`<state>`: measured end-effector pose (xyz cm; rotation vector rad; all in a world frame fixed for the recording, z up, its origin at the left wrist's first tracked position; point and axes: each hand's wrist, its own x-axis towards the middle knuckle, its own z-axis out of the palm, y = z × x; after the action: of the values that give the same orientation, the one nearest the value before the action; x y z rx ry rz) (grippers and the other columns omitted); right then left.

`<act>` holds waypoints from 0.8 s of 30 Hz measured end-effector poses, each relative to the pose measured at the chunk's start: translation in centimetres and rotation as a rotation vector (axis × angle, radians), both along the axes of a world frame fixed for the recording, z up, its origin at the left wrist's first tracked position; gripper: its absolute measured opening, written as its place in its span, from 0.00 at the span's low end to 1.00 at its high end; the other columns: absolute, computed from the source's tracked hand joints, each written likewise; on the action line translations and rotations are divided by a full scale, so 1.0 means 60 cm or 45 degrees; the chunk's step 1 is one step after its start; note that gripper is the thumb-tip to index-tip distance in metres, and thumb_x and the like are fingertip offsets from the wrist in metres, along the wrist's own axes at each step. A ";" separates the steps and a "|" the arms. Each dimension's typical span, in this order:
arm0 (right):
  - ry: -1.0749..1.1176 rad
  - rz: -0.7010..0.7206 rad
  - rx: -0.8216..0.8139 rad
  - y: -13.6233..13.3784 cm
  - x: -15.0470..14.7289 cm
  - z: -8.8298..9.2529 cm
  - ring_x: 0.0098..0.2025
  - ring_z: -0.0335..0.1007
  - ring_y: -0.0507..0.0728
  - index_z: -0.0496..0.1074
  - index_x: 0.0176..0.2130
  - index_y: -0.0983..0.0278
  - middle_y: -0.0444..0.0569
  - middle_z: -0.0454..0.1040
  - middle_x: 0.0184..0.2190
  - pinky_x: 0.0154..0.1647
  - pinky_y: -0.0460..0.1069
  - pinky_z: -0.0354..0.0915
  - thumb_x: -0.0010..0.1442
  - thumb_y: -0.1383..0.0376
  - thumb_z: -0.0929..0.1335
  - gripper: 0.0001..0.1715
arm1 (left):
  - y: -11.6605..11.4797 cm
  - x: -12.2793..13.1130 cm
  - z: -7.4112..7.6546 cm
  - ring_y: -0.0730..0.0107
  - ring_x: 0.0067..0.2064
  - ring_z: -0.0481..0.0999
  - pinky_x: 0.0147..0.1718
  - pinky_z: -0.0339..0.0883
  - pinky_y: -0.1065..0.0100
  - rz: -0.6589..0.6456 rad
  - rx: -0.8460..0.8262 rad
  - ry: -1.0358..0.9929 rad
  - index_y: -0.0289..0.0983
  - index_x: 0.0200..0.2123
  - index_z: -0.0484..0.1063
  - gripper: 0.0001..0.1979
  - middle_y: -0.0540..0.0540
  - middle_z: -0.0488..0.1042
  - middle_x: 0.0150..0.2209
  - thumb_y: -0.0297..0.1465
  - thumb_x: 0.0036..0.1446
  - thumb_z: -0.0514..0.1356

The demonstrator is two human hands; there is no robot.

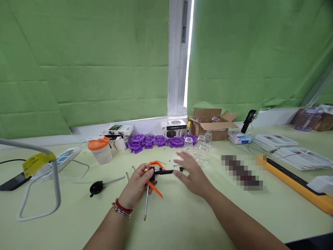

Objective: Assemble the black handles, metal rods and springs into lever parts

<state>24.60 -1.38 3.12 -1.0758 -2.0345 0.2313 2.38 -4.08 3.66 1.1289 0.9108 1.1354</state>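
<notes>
Far left edge: gray tube frame [56, 180] with yellow tag, black phone [13, 181] flat behind it, white power strip [65, 157] just past. Next over: cup with orange lid [100, 150] upright, black-handled screwdriver [97, 187] lying on the pale green table [182, 222], well apart from both hands. Along the back wall: small boxes [118, 133], row of purple gear parts [156, 141]. Centre of view: left hand [135, 187], red band and metal bracelet at wrist, fingers and thumb curled tight, clamped on orange-and-black clamp tool [156, 173], held over the table. Grip at the tool's left end, on the black body, thumb on near side, fingertips wrapped over top. Looks: curved orange handle up top, orange lever angling down-right below the fingers, thin black bar sticking out right toward the other hand. Metal rod [146, 205] running down from under the left palm, brass-coloured tip toward viewer; held or lying on table, cannot tell. Right of that: right hand [194, 175], blurred, palm down, fingers apart and straight, holding nothing, fingertips just beside the black bar's far end; touching or not, cannot tell. Small spring [177, 165] on table just behind. Further right: clear glass jars [201, 146], open cardboard box [212, 125], stacks of booklets [275, 140], yellow-and-black bar [299, 184] at right edge.
</notes>
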 end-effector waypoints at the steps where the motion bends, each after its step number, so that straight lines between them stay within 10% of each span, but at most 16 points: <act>1: -0.102 0.183 -0.055 -0.009 -0.019 0.009 0.56 0.57 0.63 0.69 0.48 0.59 0.53 0.68 0.51 0.54 0.58 0.54 0.55 0.55 0.66 0.21 | -0.001 0.003 -0.003 0.79 0.16 0.64 0.14 0.60 0.76 -0.052 0.000 0.032 0.37 0.36 0.64 0.15 0.51 0.70 0.21 0.41 0.51 0.59; 6: -0.111 0.242 -0.553 -0.007 -0.055 0.003 0.28 0.65 0.54 0.70 0.30 0.62 0.46 0.70 0.25 0.30 0.48 0.58 0.56 0.61 0.65 0.08 | -0.002 0.004 -0.008 0.76 0.19 0.67 0.17 0.63 0.73 -0.151 0.036 0.144 0.36 0.37 0.65 0.15 0.49 0.69 0.24 0.43 0.55 0.54; 12: 0.449 0.426 -0.950 0.013 -0.038 -0.046 0.28 0.60 0.50 0.67 0.31 0.64 0.42 0.66 0.26 0.30 0.46 0.57 0.47 0.63 0.70 0.11 | -0.005 0.001 -0.012 0.78 0.21 0.67 0.21 0.63 0.73 -0.298 0.084 0.378 0.37 0.42 0.64 0.16 0.51 0.67 0.28 0.40 0.53 0.58; 24: 0.709 0.618 -1.278 0.012 -0.022 -0.031 0.18 0.54 0.46 0.73 0.31 0.67 0.45 0.70 0.22 0.18 0.43 0.45 0.50 0.53 0.69 0.19 | -0.005 0.005 -0.008 0.77 0.19 0.68 0.20 0.63 0.72 -0.256 0.114 0.345 0.38 0.52 0.63 0.23 0.49 0.71 0.28 0.37 0.53 0.59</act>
<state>23.27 -0.64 1.24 -0.8639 -1.5875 1.7262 2.67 -4.38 3.18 1.4390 0.9355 0.8788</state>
